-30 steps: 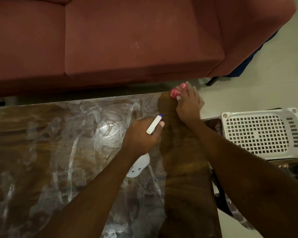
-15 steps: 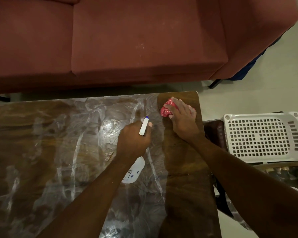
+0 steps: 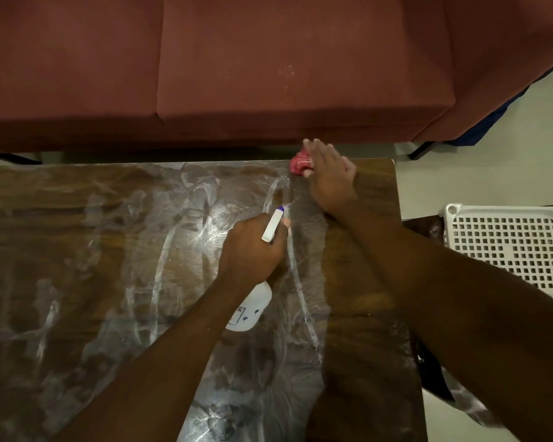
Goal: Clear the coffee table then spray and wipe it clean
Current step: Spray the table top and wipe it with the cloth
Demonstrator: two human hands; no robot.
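Wipe step: right hand flat-fingered, pressing red cloth at desk far right corner, left hand clamped round spray bottle mid-desk; best press evenly, overlap strokes leftward into white streaks.

The left hand and its forearm hid most of the spray bottle, whose label print was too small to read, the right hand covered much of the red cloth, and the frame's right edge cut off the white basket.
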